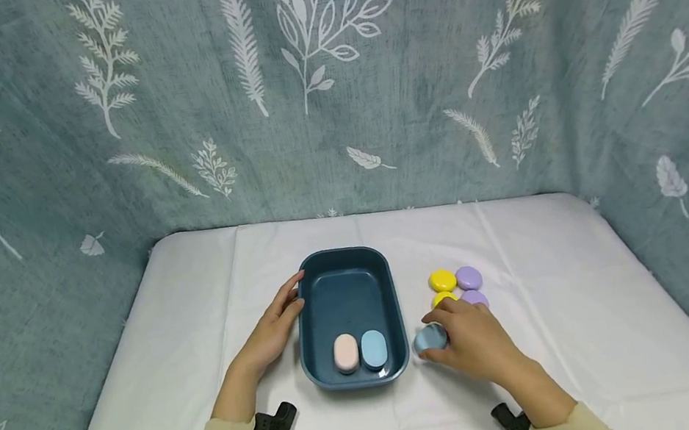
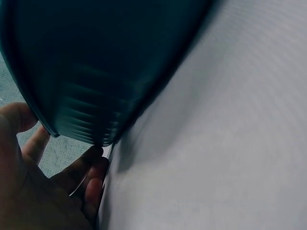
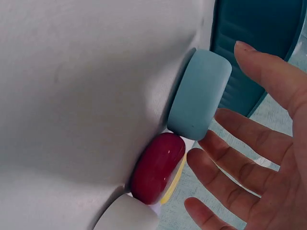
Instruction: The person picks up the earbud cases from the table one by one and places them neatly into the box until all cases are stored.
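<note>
**One Hand on the Tray, One Around the Blue Piece**

At a table spread with a white cloth (image 1: 603, 332), I rest my left hand (image 1: 266, 340) against the left side of a dark blue tray (image 1: 349, 303), its fingers lying fairly straight at the rim. My right hand (image 1: 478, 338) is spread about a rounded blue piece (image 3: 200, 93), thumb on one side and fingers on the other; the right wrist view shows them loosely parted, and whether any fingertip touches I cannot tell. The blue piece stands on the cloth just outside the tray's right wall. A pink piece (image 1: 346, 353) and a light-blue piece (image 1: 374, 349) sit side by side at the tray's near end. Two yellow pieces (image 1: 443, 280) and two purple pieces (image 1: 469, 278) lie beyond my right hand, with a red piece (image 3: 158, 167) and a white piece (image 3: 128, 215) close by.

I judge this to be the moment of taking hold: the grip is not yet closed. The next move calls for thumb and fingers to draw together squarely on the blue piece, without nudging the red one beside it.
</note>
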